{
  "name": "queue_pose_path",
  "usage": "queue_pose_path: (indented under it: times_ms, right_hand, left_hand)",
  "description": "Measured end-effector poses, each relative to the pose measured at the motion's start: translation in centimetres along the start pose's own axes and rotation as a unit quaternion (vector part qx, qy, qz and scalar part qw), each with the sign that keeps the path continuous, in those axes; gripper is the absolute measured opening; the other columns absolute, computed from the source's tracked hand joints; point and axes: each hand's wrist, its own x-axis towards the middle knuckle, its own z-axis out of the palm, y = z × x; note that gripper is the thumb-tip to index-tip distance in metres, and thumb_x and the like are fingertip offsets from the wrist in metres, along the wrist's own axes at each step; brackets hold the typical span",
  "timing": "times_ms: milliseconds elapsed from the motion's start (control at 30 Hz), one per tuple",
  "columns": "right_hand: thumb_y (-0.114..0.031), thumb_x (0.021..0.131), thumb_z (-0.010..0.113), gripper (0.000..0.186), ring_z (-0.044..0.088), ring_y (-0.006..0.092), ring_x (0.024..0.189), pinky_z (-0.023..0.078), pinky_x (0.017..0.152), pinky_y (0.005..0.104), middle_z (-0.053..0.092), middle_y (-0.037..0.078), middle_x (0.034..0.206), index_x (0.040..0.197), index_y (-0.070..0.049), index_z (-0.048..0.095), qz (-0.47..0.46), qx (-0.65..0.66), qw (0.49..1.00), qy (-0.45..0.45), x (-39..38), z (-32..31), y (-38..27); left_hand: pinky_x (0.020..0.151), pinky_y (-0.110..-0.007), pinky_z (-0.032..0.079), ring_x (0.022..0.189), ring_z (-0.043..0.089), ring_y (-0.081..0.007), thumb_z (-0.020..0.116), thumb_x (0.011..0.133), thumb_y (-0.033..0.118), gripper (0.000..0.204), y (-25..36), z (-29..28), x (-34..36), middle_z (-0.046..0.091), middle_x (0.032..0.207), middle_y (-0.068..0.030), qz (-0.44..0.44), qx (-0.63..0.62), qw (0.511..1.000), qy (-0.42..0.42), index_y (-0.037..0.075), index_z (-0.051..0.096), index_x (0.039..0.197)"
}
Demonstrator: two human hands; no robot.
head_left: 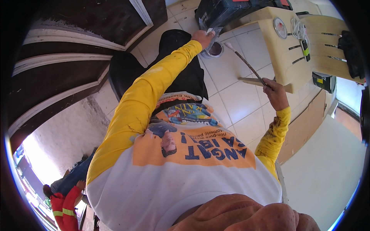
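The right hand [276,94] is closed around the near end of a long, thin, dark rod with a pale tip [248,64]. The rod appears light and stiff; grip at the bare end. Beyond, the left hand [203,38] is curled against a crumpled, translucent plastic sheet [216,30], probably soft; whether it grips is unclear. The rod's tip stands just beside a round metal tin of dark liquid [214,56], partly hidden, on the white tiled floor [243,102].

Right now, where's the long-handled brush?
The brush is in the right hand, right of centre in the head view, its pale tip near the open can.
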Motion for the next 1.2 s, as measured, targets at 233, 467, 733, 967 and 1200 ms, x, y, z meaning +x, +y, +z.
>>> queue_pose_path:
  times_ms: [233,467,733,967,1200]
  right_hand:
    - [-0.013,0.093,0.060,0.028,0.055,0.0105,0.070,0.048,0.067,0.0252,0.064,0.009,0.080,0.115,0.003,0.063,-0.011,0.110,0.992,0.060,0.5,3.1,0.4]
    - [-0.016,0.087,0.065,0.027,0.067,0.0342,0.082,0.053,0.073,0.0389,0.069,0.020,0.092,0.111,-0.002,0.065,-0.082,-0.022,0.990,0.115,3.9,10.9,4.0]
    - [-0.029,0.087,0.065,0.025,0.066,0.0348,0.078,0.052,0.069,0.0401,0.068,0.017,0.081,0.099,-0.007,0.066,0.037,-0.080,0.995,0.051,4.1,7.8,-1.1]
    - [-0.021,0.088,0.066,0.018,0.064,0.0301,0.072,0.051,0.064,0.0363,0.064,0.012,0.085,0.098,-0.006,0.064,-0.123,-0.147,0.955,0.225,4.2,6.7,-1.0]
    - [-0.011,0.083,0.071,0.017,0.063,0.0278,0.071,0.051,0.061,0.0347,0.062,0.012,0.087,0.098,-0.004,0.064,-0.194,-0.117,0.918,0.325,2.9,5.8,-3.8]
  left_hand:
    - [0.087,-0.036,0.048,0.100,0.062,-0.0239,0.056,0.094,0.045,0.054,0.9,-0.4,-0.8,0.064,0.110,-0.0116,-0.171,-0.534,0.827,-0.030,-0.004,0.059,0.115]
    - [0.088,-0.036,0.048,0.101,0.062,-0.0233,0.059,0.093,0.041,0.047,1.7,-3.6,-1.5,0.064,0.110,-0.0117,-0.163,-0.648,0.744,0.014,-0.001,0.059,0.114]
    - [0.085,-0.036,0.047,0.095,0.062,-0.0228,0.059,0.092,0.043,0.045,-1.2,-3.7,-0.7,0.065,0.105,-0.0103,-0.200,-0.535,0.819,0.052,0.001,0.061,0.109]
    - [0.085,-0.035,0.047,0.098,0.062,-0.0213,0.058,0.094,0.040,0.041,-1.3,-5.1,-1.2,0.065,0.106,-0.0087,-0.180,-0.646,0.741,0.033,0.003,0.061,0.110]
    - [0.089,-0.035,0.046,0.101,0.062,-0.0213,0.059,0.094,0.036,0.037,-0.4,-4.6,-1.7,0.065,0.111,-0.0080,-0.194,-0.679,0.707,0.014,0.004,0.060,0.114]
